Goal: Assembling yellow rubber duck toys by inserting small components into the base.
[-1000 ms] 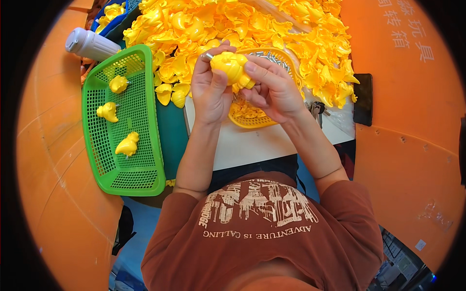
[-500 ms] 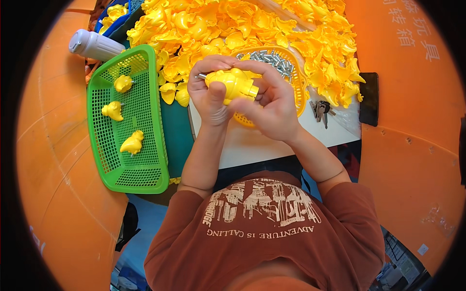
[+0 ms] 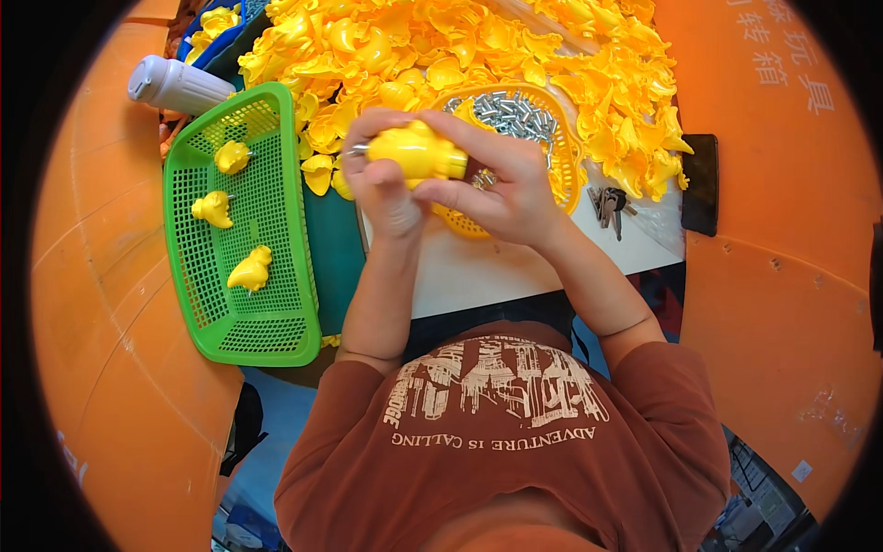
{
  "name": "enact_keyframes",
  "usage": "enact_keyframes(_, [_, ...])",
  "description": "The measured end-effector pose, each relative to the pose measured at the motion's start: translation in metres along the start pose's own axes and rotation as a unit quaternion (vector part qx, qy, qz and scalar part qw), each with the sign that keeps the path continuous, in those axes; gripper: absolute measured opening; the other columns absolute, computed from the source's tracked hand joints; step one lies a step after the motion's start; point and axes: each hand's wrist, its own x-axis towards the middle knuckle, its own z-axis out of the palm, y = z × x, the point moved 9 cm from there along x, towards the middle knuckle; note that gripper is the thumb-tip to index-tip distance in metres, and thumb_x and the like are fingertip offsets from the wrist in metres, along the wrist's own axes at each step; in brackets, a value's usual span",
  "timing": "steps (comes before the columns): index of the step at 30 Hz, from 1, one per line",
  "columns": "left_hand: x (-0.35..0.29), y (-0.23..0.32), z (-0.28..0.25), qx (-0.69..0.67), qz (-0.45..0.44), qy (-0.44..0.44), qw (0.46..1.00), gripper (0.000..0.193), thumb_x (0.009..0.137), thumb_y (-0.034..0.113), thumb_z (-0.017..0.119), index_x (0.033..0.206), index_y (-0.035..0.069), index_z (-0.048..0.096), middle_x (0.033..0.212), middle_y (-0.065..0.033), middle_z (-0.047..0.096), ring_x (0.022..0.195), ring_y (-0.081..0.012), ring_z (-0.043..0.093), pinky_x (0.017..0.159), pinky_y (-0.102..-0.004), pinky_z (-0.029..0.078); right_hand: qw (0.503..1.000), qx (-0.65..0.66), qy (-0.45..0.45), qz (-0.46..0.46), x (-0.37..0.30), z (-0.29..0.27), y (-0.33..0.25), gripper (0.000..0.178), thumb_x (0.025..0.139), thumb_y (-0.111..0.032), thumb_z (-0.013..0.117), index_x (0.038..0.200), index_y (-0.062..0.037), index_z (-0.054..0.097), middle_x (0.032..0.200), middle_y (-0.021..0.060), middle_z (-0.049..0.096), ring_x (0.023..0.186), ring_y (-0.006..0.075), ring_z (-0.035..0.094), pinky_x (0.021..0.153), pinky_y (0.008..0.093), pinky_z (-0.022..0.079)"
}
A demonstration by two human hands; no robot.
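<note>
Between both hands, above the white board, is a glossy yellow plastic toy figure (image 3: 416,152) with a metal pin sticking out of its left end. My left hand (image 3: 386,189) is closed round the pin end, thumb on the near side. Fingers and thumb of my right hand (image 3: 501,179) pinch the figure's right end. Just behind and below the hands stands a yellow basket (image 3: 572,152) with many small metal pins (image 3: 520,115) and a loose yellow shell piece in it. Three similar yellow figures (image 3: 249,269) lie apart in the green basket (image 3: 309,317) on the left.
A large heap of yellow plastic shells (image 3: 395,46) covers the far side. A grey-white bottle (image 3: 179,85) lies beyond the green basket. Keys (image 3: 609,207) rest on the white board (image 3: 478,276), near a dark flat object (image 3: 700,184). Orange panels (image 3: 782,276) rise on both sides.
Both hands have shifted slightly left with the figure. It now lies more level, its right end turned up, and the right fingers have closed in around that end.
</note>
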Motion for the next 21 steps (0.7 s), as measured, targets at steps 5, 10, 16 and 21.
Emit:
enact_keyframes(5, [0.033, 0.037, -0.109, -0.236, 0.114, 0.25, 0.932, 0.078, 0.071, 0.076, 0.039, 0.1, 0.006, 0.054, 0.096, -0.0093, 0.057, 0.091, -0.0238, 0.053, 0.081, -0.0364, 0.045, 0.981, -0.172, 0.084, -0.017, 0.012, -0.062, 0.025, 0.041, 0.074, -0.016, 0.071, 0.111, -0.0027, 0.06, 0.095, 0.0085, 0.064, 0.082, 0.0192, 0.06, 0.07, 0.0285, 0.047])
enact_keyframes(10, [0.022, 0.013, -0.074, -0.515, -0.022, 0.307, 0.8, 0.1, 0.069, 0.079, 0.04, 0.111, -0.012, 0.046, 0.108, -0.0229, 0.054, 0.107, -0.0319, 0.05, 0.098, -0.0382, 0.04, 0.938, -0.335, -0.061, -0.068, 0.004, -0.029, 0.011, 0.032, 0.072, -0.016, 0.071, 0.102, -0.0046, 0.063, 0.096, 0.0094, 0.062, 0.084, 0.0263, 0.056, 0.075, 0.035, 0.046])
enact_keyframes(16, [0.019, 0.001, -0.015, -0.173, -0.078, 0.136, 0.972, 0.066, 0.084, 0.053, 0.049, 0.115, -0.005, 0.048, 0.107, -0.0184, 0.055, 0.103, -0.0258, 0.053, 0.092, -0.0363, 0.043, 0.971, -0.231, -0.027, -0.05, 0.003, -0.035, 0.024, 0.034, 0.071, -0.004, 0.069, 0.104, -0.0056, 0.062, 0.091, 0.0097, 0.061, 0.078, 0.023, 0.057, 0.069, 0.0296, 0.047])
enact_keyframes(21, [0.003, -0.019, 0.057, 0.062, -0.195, -0.158, 0.966, 0.031, 0.085, 0.012, 0.061, 0.111, -0.002, 0.051, 0.101, -0.0089, 0.058, 0.092, -0.0125, 0.056, 0.078, -0.0242, 0.046, 0.998, -0.056, -0.029, 0.028, 0.012, -0.047, 0.016, 0.034, 0.073, -0.002, 0.067, 0.106, -0.0055, 0.063, 0.09, 0.0083, 0.061, 0.074, 0.0163, 0.059, 0.064, 0.0264, 0.047])
